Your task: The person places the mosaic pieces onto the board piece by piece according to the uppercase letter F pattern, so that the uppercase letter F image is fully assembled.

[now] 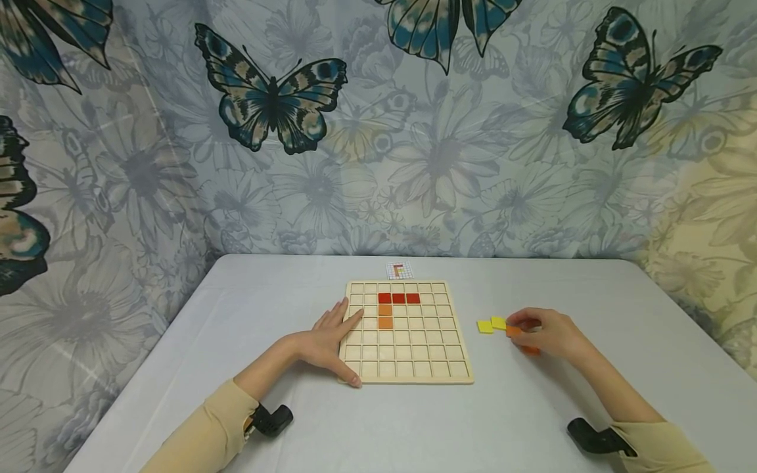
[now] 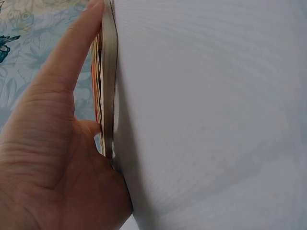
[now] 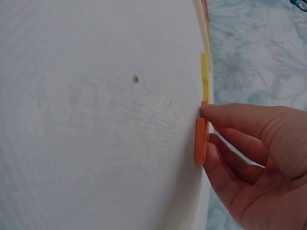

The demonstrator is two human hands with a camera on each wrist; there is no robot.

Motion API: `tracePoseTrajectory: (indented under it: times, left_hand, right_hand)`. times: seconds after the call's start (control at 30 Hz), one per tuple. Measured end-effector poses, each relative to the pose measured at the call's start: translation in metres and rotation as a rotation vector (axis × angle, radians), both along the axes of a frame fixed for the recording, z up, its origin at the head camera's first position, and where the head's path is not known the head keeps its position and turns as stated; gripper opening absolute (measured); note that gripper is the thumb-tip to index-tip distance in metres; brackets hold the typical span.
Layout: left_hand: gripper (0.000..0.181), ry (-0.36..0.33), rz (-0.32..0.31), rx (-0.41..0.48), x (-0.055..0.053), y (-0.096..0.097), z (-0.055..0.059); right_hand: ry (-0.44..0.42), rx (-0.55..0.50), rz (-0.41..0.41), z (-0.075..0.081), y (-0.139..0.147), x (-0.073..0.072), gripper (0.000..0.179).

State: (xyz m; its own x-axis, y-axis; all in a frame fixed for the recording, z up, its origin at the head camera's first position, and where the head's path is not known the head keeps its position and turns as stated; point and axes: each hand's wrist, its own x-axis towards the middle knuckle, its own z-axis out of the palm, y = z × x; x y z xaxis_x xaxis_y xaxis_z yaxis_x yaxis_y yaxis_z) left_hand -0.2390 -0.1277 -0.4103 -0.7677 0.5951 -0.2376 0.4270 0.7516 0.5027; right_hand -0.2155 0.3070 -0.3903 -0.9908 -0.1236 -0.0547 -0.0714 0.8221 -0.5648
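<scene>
My left hand lies spread at the left edge of a wooden grid board, fingers over the rim and thumb at the lower left corner. In the left wrist view that hand rests along the board's side. Three red tiles sit in a row on the grid, with two orange tiles in a column below the leftmost. Right of the board, my right hand pinches an orange tile at the tabletop. Another orange tile lies partly under that hand.
Two yellow tiles lie between the board and my right hand. A small card with a coloured grid pattern lies beyond the board's far edge. White cloth covers the table, and a butterfly-print curtain hangs behind it.
</scene>
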Motion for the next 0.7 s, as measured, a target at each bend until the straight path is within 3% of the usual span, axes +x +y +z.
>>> tracePoseTrajectory:
  times: [0.37,0.7]
  left_hand:
    - [0.132,-0.003,-0.003,0.008,-0.0006,-0.0002,0.0]
    - [0.132,-0.004,-0.002,0.01,-0.0002,-0.001,0.0003]
  right_hand:
    - [0.078,0.01,0.038,-0.002,-0.0033,0.0006,0.034]
    - [0.089,0.0,0.027,-0.0009,-0.007,0.0021,0.037]
